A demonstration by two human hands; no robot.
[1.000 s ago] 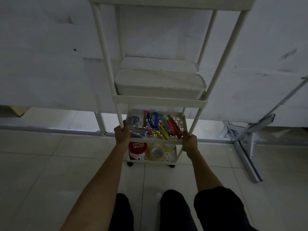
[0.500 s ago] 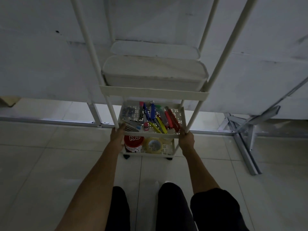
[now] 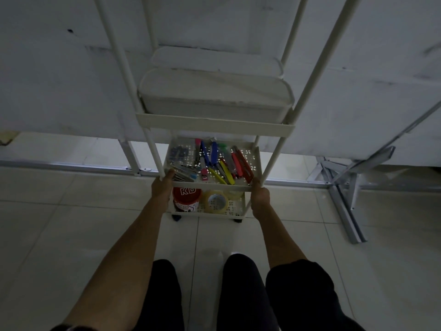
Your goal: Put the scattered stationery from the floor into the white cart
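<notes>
A white panel wall [image 3: 59,80] fills the upper part of the view, scuffed with faint grey marks and one small dark spot [image 3: 69,31] high on the left. Its lower edge stops short of the tiled floor [image 3: 71,223], and a brighter strip of floor shows through the gap. A grey metal rail [image 3: 59,164] runs along the floor below the panel. Two short white legs [image 3: 127,156] stand on this rail left of centre. On the right, a grey metal frame foot [image 3: 346,206] lies on the tiles, with a slanted brace [image 3: 372,161] rising from it toward the panel. A beige object [image 3: 7,137], too cropped to name, sits at the far left edge.
</notes>
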